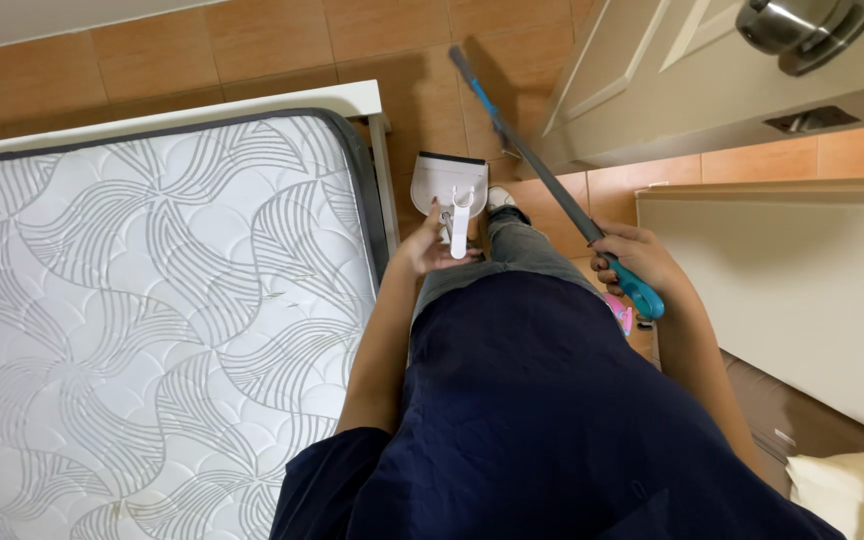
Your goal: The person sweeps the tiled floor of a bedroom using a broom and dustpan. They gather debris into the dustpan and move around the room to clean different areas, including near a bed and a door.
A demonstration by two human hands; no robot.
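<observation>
Around: bare quilted mattress [152, 310] on a white bed frame [352, 100] lies just beside the left fingers; an open door [692, 90] with a metal knob [802, 25] stands beyond the right fingers.
Left hand [427, 245]: fingers closed around the handle of a white dustpan [449, 185], pan hanging below them.
Right hand [637, 262]: fingers wrapped round the teal grip of a grey broom handle [542, 170], which slants away past the dustpan.
Floor: orange-brown tiles [272, 40].

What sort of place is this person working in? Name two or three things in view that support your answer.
Most likely a bedroom in a home. A bare quilted mattress lies on a bed frame, the floor is of orange-brown tiles, and a door with a metal knob stands open. The hands hold a dustpan and a broom handle.
</observation>
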